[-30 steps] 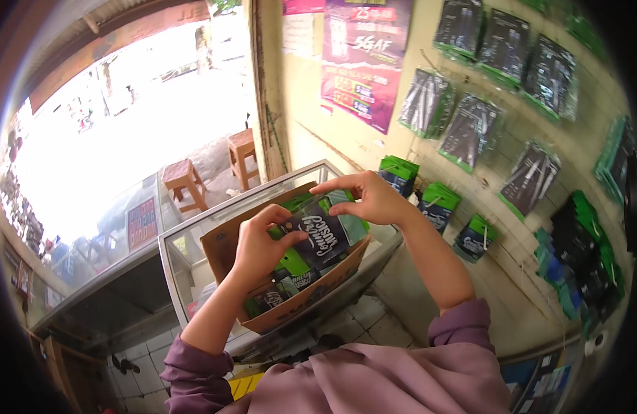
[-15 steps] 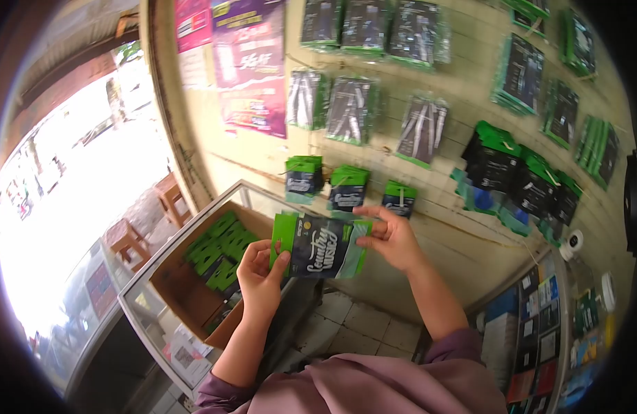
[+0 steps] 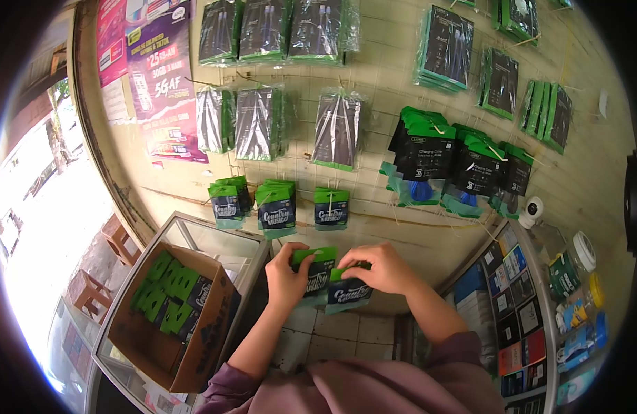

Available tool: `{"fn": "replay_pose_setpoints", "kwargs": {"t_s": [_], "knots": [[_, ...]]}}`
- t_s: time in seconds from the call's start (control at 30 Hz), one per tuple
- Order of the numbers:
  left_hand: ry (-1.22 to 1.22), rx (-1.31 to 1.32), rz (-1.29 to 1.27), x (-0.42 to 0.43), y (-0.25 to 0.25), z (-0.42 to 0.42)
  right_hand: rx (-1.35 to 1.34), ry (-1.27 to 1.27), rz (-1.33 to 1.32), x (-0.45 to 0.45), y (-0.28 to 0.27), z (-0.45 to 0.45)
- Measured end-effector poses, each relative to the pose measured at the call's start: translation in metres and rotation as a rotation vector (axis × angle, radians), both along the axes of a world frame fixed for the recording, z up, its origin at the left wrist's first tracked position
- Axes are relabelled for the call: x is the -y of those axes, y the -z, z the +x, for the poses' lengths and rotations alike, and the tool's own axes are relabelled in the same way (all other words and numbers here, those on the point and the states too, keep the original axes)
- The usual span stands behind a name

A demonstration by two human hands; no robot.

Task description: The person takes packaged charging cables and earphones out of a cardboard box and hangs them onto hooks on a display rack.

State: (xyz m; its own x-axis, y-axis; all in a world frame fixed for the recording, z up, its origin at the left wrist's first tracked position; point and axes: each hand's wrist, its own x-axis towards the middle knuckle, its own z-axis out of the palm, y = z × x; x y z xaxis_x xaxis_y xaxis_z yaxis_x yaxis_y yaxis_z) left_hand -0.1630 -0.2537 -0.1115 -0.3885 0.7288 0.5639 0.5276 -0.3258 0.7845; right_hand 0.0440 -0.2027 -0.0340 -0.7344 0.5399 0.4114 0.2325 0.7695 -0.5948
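Note:
My left hand [image 3: 289,276] pinches the green top edge of a Country Music packet [image 3: 315,283]. Beside it, my right hand [image 3: 380,269] grips the top of a second Country Music packet [image 3: 349,294]. The two packets hang upright side by side, the right one slightly tilted, and their edges overlap or nearly touch. Just above the hands, a similar packet [image 3: 331,209] hangs from a wall hook, with bunches of the same packets [image 3: 276,209] to its left. More green-topped packets [image 3: 168,290] lie inside an open cardboard box [image 3: 211,314] at the left.
The box stands on a glass display case [image 3: 246,243]. Wrapped black-and-green packs [image 3: 337,131] and charging cable packs [image 3: 429,159] hang on the wall. At the right are a shelf of boxes [image 3: 518,303], a small white camera [image 3: 531,210] and jars [image 3: 577,276]. Stools [image 3: 91,290] stand outside.
The view has turned right. Both hands have left the box with packets, which were held together between them; now each hand holds a separate one by its top.

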Motion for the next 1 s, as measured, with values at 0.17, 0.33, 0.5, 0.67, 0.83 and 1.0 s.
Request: {"fn": "replay_pose_setpoints", "kwargs": {"t_s": [0.17, 0.33, 0.5, 0.67, 0.83, 1.0], "knots": [[0.232, 0.148, -0.083, -0.024, 0.006, 0.010, -0.056, -0.032, 0.054, -0.016, 0.008, -0.015], [0.425, 0.401, -0.142, -0.029, 0.014, 0.008, -0.193, 0.042, 0.385, -0.042, 0.026, -0.036], [0.520, 0.514, -0.075, -0.033, 0.036, 0.012, -0.208, 0.086, 0.142, -0.053, 0.044, -0.047], [0.335, 0.566, -0.003, -0.058, 0.035, 0.002, -0.376, 0.282, -0.068, -0.059, 0.066, -0.037], [0.316, 0.574, 0.087, -0.081, 0.028, 0.009, -0.524, 0.229, -0.264, -0.077, 0.117, -0.045], [0.230, 0.579, 0.149, -0.101, 0.028, 0.019, -0.664, 0.313, -0.216, -0.088, 0.112, -0.058]]}}
